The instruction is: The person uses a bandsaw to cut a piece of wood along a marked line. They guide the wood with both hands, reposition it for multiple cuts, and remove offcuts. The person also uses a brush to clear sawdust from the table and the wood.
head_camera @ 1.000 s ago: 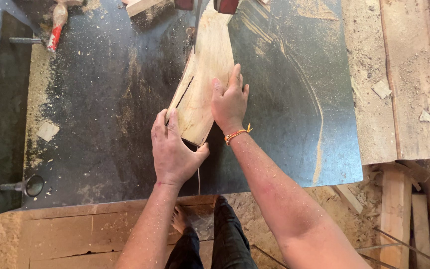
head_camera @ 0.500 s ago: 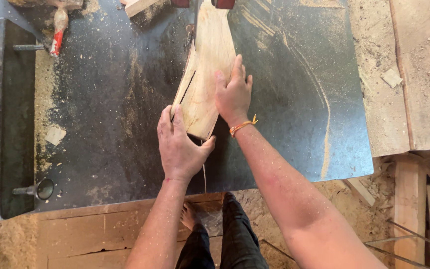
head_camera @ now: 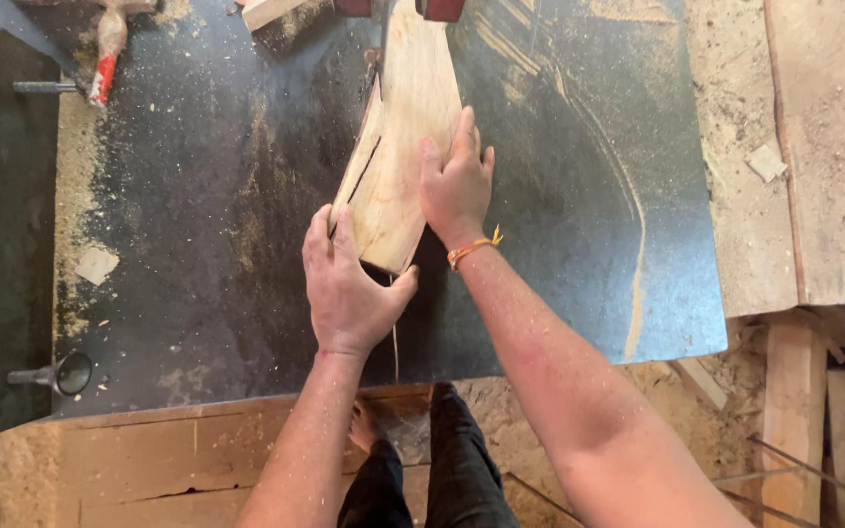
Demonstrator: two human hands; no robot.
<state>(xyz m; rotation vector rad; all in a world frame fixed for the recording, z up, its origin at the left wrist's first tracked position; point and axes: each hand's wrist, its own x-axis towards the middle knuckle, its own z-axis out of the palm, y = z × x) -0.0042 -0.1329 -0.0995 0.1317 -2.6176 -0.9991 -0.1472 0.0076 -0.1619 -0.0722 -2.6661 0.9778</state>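
Observation:
A pale, roughly cut wooden piece (head_camera: 405, 127) lies flat on the dark metal saw table (head_camera: 207, 196), its far end under the red blade guard (head_camera: 439, 8) at the top edge. A dark cut line runs along its left side. My left hand (head_camera: 349, 288) presses against the near end of the piece, thumb hooked round its corner. My right hand (head_camera: 457, 186) lies flat on top of its right side, fingers pointing away from me. An orange thread band circles my right wrist.
Sawdust covers the table. A red-handled tool (head_camera: 105, 59) lies at the far left, a wood offcut (head_camera: 271, 12) at the top. Wooden planks (head_camera: 814, 156) flank the table on the right. A round metal knob (head_camera: 70, 374) sits near left. My legs show below.
The wooden piece has slid further away from me toward the blade guard, and both hands have moved forward with it.

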